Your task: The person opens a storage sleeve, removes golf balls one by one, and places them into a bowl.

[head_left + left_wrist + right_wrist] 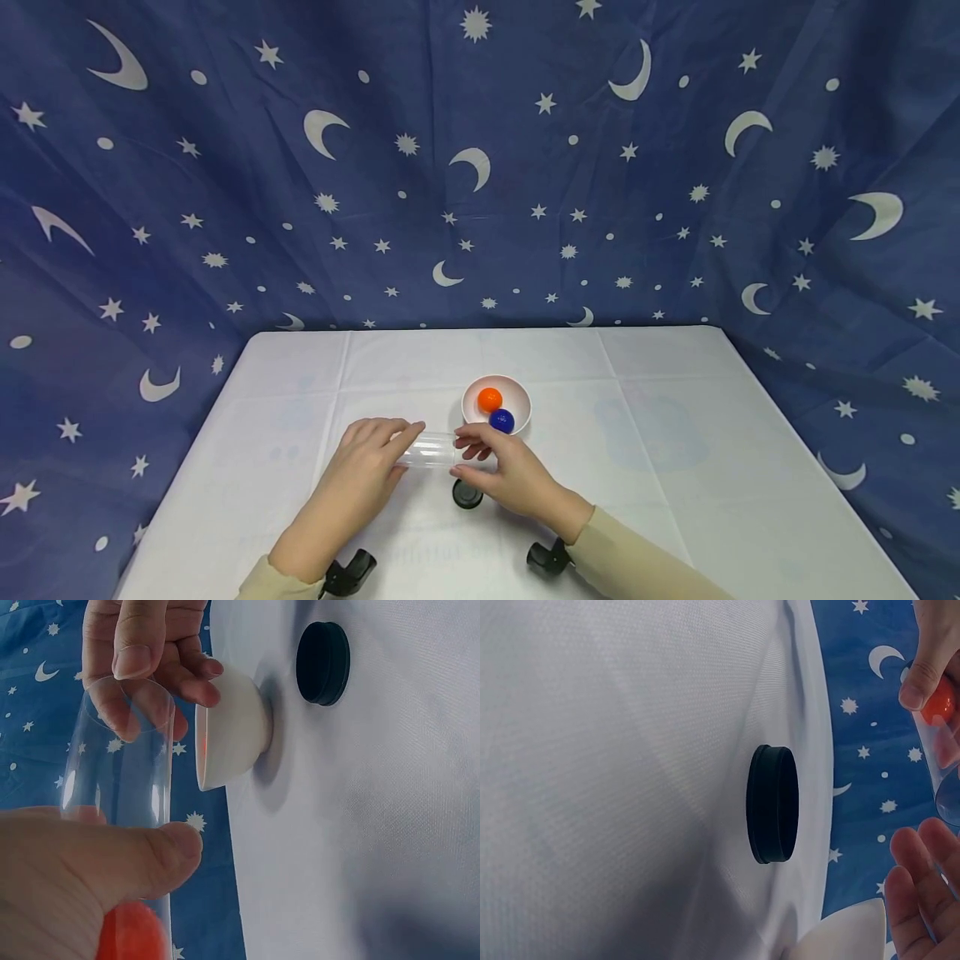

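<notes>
My left hand (363,462) grips a clear plastic tube (431,450) that lies sideways above the table. Inside the tube, near its left end, an orange-red ball (135,934) shows in both wrist views. At the tube's open mouth is my right hand (506,468), its fingers loosely bent and spread around the rim without gripping it. Below the right fingers a round black lid (467,493) rests on the table, hollow side showing in the right wrist view. Just beyond the hands stands a small white bowl (519,395) holding an orange ball (490,399) and a blue ball (502,421).
A white cloth covers the table (660,500). Behind and beside it hangs a dark blue curtain (525,175) with moons and stars. Black wrist-camera mounts (350,573) sit under both forearms, close over the cloth.
</notes>
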`<state>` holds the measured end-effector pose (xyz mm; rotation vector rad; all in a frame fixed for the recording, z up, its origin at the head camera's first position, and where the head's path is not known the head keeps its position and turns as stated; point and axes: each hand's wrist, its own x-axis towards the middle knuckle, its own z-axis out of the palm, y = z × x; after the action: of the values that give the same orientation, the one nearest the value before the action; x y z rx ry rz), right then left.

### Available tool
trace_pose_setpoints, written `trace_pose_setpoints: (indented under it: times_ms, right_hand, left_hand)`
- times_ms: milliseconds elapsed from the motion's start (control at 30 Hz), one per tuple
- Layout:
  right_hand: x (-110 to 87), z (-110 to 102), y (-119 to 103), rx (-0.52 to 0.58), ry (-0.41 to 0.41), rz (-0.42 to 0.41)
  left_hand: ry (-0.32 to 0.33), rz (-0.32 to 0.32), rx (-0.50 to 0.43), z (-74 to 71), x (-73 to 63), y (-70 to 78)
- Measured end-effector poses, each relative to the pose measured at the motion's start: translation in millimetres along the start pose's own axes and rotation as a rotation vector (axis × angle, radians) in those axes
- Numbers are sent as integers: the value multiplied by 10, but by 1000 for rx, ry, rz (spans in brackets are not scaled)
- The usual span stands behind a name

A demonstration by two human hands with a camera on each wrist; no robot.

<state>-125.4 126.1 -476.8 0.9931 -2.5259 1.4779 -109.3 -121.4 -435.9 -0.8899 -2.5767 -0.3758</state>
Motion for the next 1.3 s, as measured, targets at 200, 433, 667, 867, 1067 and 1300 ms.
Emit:
trace_pose_setpoints:
  times_ms: [200,433,667,867,1067,1300]
  right_hand:
    - [-2,18,17,-1,-10,2]
    - [-6,18,8,-15,-13,15]
    - [-9,29,10,-19,-9,23]
    - [-15,38,16,-33,-2,19]
    - [-13,44,21,-34,1,-6]
    - [-18,38,9,-37,14,2]
  left_hand:
    - [10,14,14,9,9,-3]
    - [-8,-7,3,13,1,1]
    - [-21,-9,8,17,-22,-16]
    - [-20,-2,13,24,-30,-30]
    - [-16,1,7,33,-35,-35]
    - [-8,-1,-2,43,-34,-37]
